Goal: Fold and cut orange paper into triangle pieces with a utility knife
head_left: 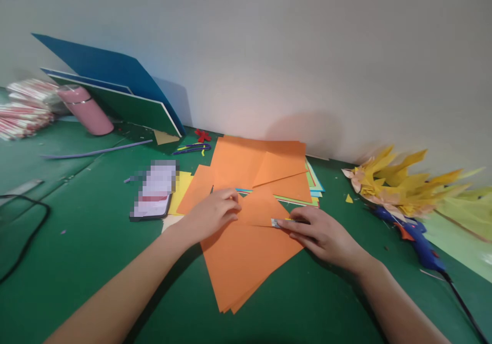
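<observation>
Orange paper sheets point(246, 267) lie in a loose stack in front of me, the top one folded into a pointed flap point(257, 209). My left hand point(221, 211) rests on the left side of this paper with fingers curled, pressing it down. On the right, my right hand point(317, 231) is closed around a slim tool with a silvery end and a bit of yellow, apparently a utility knife point(275, 223). Its silvery end lies along the flap's lower edge. The rest of the tool is hidden by my fingers.
Behind are more orange sheets point(238, 162) over coloured paper. A phone point(156, 190) lies left; a pink bottle point(86, 110) leans near blue and green boards point(126, 100). To the right are a blue glue gun point(423, 246) with its cord and yellow paper petals point(403, 180).
</observation>
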`<state>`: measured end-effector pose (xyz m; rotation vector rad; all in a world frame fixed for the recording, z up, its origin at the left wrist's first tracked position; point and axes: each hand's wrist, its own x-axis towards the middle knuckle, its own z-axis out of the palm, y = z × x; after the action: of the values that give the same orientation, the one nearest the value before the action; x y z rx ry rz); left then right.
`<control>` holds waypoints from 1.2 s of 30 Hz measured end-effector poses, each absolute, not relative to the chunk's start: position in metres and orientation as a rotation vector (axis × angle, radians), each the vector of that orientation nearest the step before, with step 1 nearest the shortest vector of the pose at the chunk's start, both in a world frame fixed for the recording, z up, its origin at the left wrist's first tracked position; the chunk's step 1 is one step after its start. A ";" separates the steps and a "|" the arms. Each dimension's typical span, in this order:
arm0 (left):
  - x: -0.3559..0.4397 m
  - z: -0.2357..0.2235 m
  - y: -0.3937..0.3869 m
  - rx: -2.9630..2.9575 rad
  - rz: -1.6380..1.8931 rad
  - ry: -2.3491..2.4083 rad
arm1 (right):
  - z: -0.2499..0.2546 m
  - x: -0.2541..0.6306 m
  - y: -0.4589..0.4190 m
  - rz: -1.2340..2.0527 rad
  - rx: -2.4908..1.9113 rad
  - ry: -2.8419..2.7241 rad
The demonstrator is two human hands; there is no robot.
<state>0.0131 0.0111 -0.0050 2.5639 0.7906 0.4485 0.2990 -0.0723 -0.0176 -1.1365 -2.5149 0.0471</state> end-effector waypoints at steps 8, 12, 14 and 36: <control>0.016 -0.005 0.011 2.524 0.380 0.812 | -0.015 0.296 -0.072 0.028 -1.155 -2.576; 0.017 -0.006 0.011 2.528 0.382 0.800 | -0.013 0.297 -0.072 0.049 -1.144 -2.585; 0.017 -0.006 0.011 2.528 0.391 0.797 | -0.011 0.297 -0.073 0.061 -1.153 -2.580; 0.013 -0.008 0.012 2.445 0.343 0.776 | -0.014 0.283 -0.094 -0.127 -1.255 -2.595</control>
<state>0.0134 0.0117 -0.0078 2.4452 0.7762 0.3434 0.2829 -0.0941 -0.0137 -1.2548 -2.5950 -0.1272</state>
